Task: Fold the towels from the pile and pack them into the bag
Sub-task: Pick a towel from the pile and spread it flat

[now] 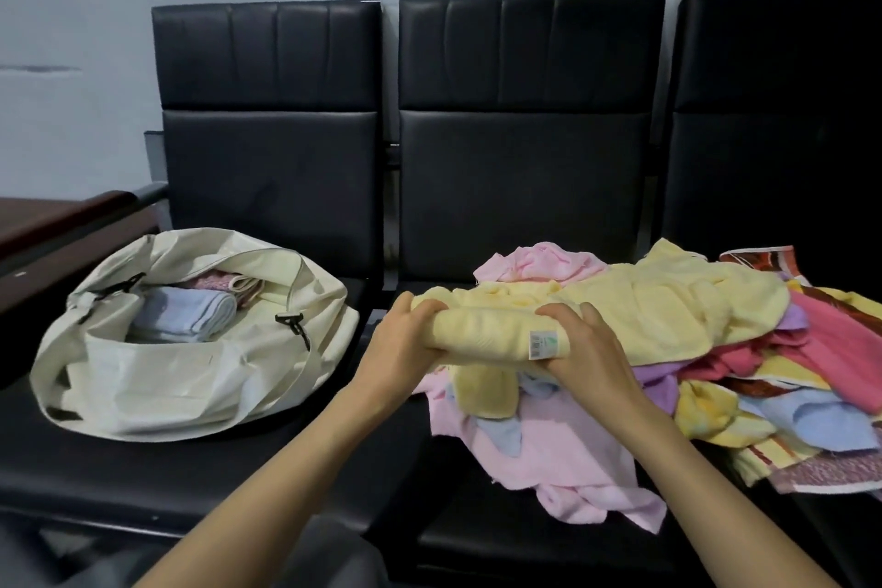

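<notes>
A folded pale yellow towel with a small printed label is held above the front left of the pile. My left hand grips its left end and my right hand grips its right end by the label. Under it lies the pile of loose towels in pink, yellow, purple, blue and red, spread over the middle and right seats. The cream fabric bag lies open on the left seat, with a folded light blue towel and a pink patterned towel inside.
A row of black padded chairs stands against a pale wall. A dark wooden surface sits at the far left beside the bag. The pink towel hangs over the middle seat's front.
</notes>
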`<action>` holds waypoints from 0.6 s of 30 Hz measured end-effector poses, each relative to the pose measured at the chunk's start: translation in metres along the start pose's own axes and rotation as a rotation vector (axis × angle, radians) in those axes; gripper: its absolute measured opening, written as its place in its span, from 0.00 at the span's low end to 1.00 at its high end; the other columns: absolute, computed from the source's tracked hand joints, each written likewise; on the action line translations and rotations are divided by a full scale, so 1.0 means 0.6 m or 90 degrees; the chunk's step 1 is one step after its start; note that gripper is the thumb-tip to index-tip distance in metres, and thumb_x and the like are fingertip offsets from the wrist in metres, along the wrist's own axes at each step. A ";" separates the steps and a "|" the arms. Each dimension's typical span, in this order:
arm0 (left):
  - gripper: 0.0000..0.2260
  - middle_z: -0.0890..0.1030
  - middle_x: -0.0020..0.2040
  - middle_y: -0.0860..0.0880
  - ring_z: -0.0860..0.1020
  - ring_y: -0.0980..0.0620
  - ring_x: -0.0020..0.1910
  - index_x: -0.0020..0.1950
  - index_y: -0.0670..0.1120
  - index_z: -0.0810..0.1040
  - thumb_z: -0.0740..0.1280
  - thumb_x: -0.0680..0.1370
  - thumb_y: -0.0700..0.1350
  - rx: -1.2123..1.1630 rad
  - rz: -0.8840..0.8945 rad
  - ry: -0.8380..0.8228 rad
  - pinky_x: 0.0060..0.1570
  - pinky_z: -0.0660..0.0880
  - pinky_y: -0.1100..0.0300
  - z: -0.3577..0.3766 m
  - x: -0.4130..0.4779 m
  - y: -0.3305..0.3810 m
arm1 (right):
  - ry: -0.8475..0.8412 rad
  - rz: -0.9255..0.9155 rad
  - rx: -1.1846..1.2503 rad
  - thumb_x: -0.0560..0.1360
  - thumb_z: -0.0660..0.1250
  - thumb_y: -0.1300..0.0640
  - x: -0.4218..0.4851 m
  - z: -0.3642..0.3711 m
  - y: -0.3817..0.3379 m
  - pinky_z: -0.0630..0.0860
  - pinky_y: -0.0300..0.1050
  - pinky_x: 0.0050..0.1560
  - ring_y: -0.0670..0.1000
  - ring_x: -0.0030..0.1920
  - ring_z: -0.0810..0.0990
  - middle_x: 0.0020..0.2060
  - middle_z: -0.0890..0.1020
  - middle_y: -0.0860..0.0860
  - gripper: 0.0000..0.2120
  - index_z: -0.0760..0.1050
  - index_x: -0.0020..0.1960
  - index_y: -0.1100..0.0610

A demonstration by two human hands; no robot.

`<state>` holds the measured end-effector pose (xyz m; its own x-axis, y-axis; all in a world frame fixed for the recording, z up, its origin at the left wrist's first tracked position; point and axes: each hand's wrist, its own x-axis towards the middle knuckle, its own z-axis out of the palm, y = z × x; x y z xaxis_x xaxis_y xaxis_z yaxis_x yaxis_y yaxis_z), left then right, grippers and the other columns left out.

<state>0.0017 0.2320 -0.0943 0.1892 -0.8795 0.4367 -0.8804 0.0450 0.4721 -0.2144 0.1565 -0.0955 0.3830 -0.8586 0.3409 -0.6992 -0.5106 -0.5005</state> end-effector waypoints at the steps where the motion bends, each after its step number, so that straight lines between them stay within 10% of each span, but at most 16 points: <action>1: 0.19 0.69 0.47 0.48 0.73 0.48 0.44 0.59 0.46 0.79 0.74 0.69 0.42 0.027 0.005 0.007 0.42 0.70 0.57 -0.011 0.002 -0.005 | 0.005 -0.018 -0.017 0.71 0.72 0.59 0.004 -0.001 -0.008 0.65 0.43 0.42 0.52 0.47 0.70 0.49 0.66 0.49 0.23 0.73 0.64 0.52; 7: 0.16 0.76 0.50 0.52 0.74 0.54 0.49 0.47 0.47 0.78 0.72 0.60 0.47 -0.111 -0.049 -0.025 0.45 0.69 0.63 -0.108 0.026 -0.058 | -0.001 -0.065 0.087 0.65 0.75 0.61 0.051 0.005 -0.075 0.64 0.41 0.59 0.51 0.65 0.63 0.64 0.65 0.53 0.16 0.78 0.52 0.57; 12: 0.20 0.81 0.47 0.47 0.80 0.53 0.45 0.54 0.46 0.76 0.71 0.63 0.44 -0.449 -0.191 0.012 0.41 0.77 0.59 -0.156 0.029 -0.122 | -0.104 0.005 0.357 0.71 0.71 0.62 0.109 0.037 -0.142 0.76 0.50 0.56 0.53 0.56 0.77 0.54 0.78 0.53 0.17 0.74 0.59 0.55; 18: 0.18 0.75 0.56 0.47 0.74 0.49 0.55 0.62 0.46 0.70 0.65 0.73 0.47 -0.439 -0.308 0.094 0.52 0.73 0.52 -0.167 0.024 -0.226 | -0.192 0.091 0.448 0.76 0.65 0.56 0.153 0.143 -0.237 0.76 0.44 0.45 0.50 0.48 0.77 0.46 0.77 0.49 0.11 0.69 0.57 0.55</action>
<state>0.1676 0.2609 -0.0753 0.5733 -0.8074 0.1391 -0.2352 0.0004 0.9719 -0.0281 0.1465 -0.0612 0.5357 -0.8426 0.0546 -0.2445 -0.2167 -0.9451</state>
